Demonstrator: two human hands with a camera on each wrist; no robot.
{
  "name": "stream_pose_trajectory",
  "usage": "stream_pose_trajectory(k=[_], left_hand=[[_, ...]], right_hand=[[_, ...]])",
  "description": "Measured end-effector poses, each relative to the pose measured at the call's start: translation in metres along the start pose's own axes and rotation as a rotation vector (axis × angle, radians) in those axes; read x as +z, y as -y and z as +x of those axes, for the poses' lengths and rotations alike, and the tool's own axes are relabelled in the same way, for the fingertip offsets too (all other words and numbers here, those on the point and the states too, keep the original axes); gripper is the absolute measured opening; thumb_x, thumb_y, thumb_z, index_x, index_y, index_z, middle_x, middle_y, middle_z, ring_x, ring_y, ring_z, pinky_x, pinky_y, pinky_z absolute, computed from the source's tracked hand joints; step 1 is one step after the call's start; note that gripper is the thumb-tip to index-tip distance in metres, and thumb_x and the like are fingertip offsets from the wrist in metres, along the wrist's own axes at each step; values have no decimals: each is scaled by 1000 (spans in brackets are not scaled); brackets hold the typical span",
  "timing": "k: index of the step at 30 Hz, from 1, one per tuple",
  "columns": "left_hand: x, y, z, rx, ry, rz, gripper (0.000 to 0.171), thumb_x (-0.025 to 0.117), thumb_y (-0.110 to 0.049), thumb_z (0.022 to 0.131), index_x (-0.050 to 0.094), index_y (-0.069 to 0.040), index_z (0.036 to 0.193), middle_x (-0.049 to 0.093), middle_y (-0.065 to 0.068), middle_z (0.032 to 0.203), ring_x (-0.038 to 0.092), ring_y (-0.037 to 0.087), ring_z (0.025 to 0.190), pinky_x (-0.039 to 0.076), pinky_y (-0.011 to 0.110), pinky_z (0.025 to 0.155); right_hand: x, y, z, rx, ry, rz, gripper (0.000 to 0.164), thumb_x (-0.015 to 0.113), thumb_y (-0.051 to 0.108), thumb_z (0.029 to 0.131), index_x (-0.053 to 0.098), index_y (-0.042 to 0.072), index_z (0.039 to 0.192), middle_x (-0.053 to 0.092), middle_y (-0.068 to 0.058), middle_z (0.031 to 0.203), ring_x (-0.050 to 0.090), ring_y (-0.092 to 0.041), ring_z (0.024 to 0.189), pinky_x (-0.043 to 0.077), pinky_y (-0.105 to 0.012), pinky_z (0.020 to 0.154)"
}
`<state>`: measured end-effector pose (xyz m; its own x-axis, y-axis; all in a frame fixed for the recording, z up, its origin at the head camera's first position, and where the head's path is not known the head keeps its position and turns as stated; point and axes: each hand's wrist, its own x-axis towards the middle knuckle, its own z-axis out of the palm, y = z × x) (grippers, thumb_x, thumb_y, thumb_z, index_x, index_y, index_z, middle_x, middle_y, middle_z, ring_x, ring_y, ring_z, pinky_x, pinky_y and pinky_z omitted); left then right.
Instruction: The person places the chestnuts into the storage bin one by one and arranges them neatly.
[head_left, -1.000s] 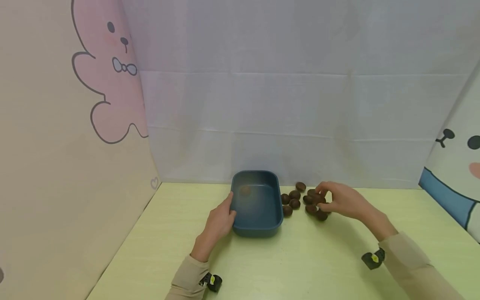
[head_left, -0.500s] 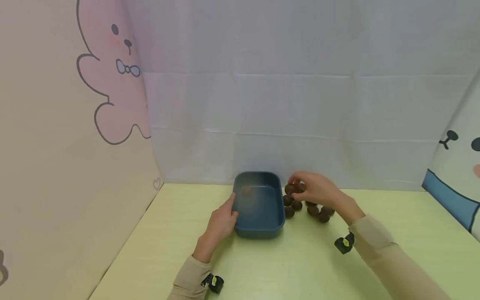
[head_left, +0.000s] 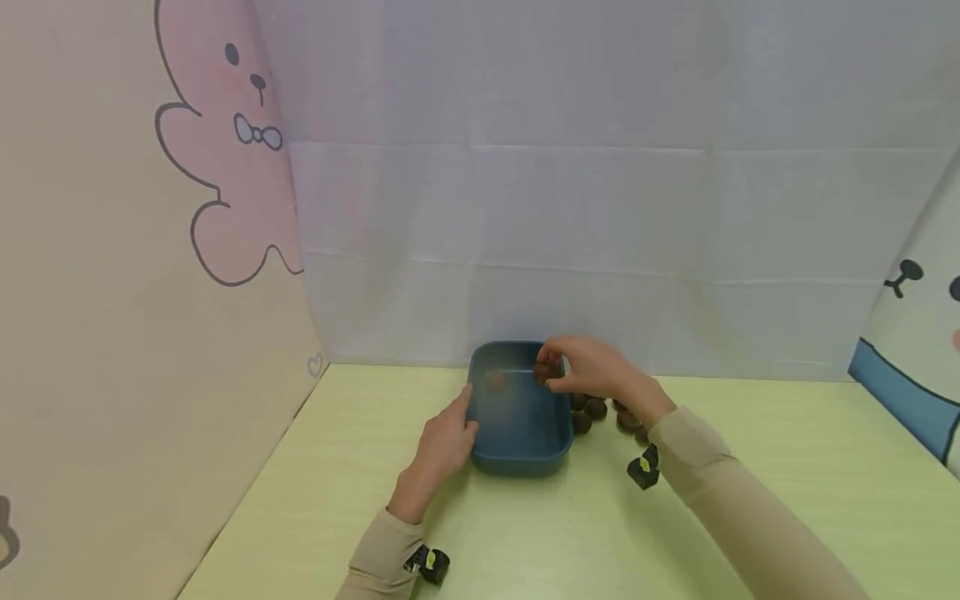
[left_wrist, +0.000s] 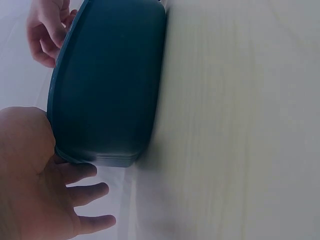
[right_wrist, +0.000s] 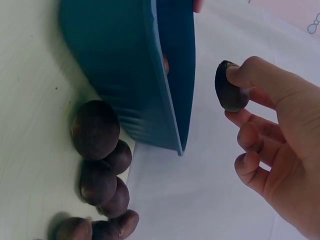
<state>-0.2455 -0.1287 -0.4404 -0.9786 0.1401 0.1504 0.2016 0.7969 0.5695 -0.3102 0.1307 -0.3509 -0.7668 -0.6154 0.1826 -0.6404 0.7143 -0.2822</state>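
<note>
With its thumb and fingers, my left hand (head_left: 441, 446) grips the left rim of a deep blue rectangular bin (head_left: 521, 467) in the head view. My right hand (head_left: 600, 368) is over the bin's far right corner. Between its thumb and index finger it pinches a dark brown chestnut (right_wrist: 231, 92), clear in the right wrist view. The other fingers are loosely curled and hold nothing. Several more chestnuts (right_wrist: 96, 131) lie on the table by the bin's right side, partly hidden by the right forearm in the head view. A reddish-brown patch shows inside the bin; I cannot tell what it is.
The pale yellow-green table (head_left: 540, 542) reaches back to a white curtain (head_left: 495, 208). Walls stand on both sides, the left one with a pink cartoon bear (head_left: 240, 167). A small black device (head_left: 643, 468) sits at each wrist.
My right hand has moved left from the chestnut pile to over the bin, carrying a chestnut. The left hand stays at the bin's rim.
</note>
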Motion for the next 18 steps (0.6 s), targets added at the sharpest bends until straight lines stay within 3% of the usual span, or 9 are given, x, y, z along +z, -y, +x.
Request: stream_pose_trajectory(k=[4, 8, 11, 14, 18], left_hand=[[-1, 0, 0, 0, -1, -7, 59, 49, -13, 99, 32, -3, 155, 49, 14, 149, 44, 17, 64, 41, 33, 66], [-1, 1, 0, 1, -12, -4, 59, 49, -13, 98, 33, -3, 154, 50, 14, 148, 59, 23, 83, 49, 42, 79], [-1, 1, 0, 0, -16, 4, 60, 49, -14, 98, 33, -3, 154, 51, 14, 148, 60, 23, 95, 49, 45, 89], [-1, 1, 1, 3, -12, -3, 60, 49, -13, 97, 33, -3, 155, 52, 14, 147, 60, 25, 96, 50, 45, 88], [-2, 1, 1, 6, -11, -2, 61, 49, -13, 97, 33, -3, 155, 50, 14, 149, 62, 27, 112, 50, 48, 94]], right_hand=[[4, 8, 13, 11, 42, 38, 31, 72, 28, 87, 67, 18, 116, 67, 0, 105, 65, -23, 96, 52, -41, 81], [9, 16, 30, 19, 82, 74, 31, 72, 27, 88, 67, 17, 117, 67, -3, 107, 64, -24, 97, 51, -41, 81], [16, 19, 44, 9, 96, 70, 31, 73, 25, 88, 67, 16, 117, 68, -4, 108, 64, -25, 100, 52, -42, 83], [24, 19, 56, -6, 117, 39, 31, 74, 23, 87, 68, 14, 116, 69, -6, 108, 65, -26, 101, 52, -43, 84], [35, 17, 67, 31, 193, -13, 32, 74, 24, 88, 69, 17, 118, 69, -5, 111, 65, -23, 101, 53, -42, 86]])
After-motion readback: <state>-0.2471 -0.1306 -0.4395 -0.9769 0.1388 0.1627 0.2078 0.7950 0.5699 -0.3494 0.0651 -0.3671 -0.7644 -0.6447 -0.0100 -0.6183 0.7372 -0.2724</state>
